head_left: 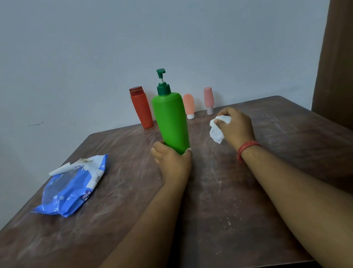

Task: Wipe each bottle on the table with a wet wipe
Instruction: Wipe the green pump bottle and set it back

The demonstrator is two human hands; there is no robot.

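A tall green pump bottle (171, 119) stands upright in the middle of the brown table (289, 145). My left hand (171, 162) grips its base. To its right, apart from the bottle, my right hand (235, 126) holds a crumpled white wet wipe (217, 132). Behind, along the wall, stand a red bottle (141, 108), a small orange tube (189, 106) on its white cap, and a small pink bottle (208, 100).
A blue wet-wipe pack (71, 188) lies on the left of the table, its flap open with a wipe sticking out. A brown curtain (339, 55) hangs at the right. The wall runs close behind the bottles.
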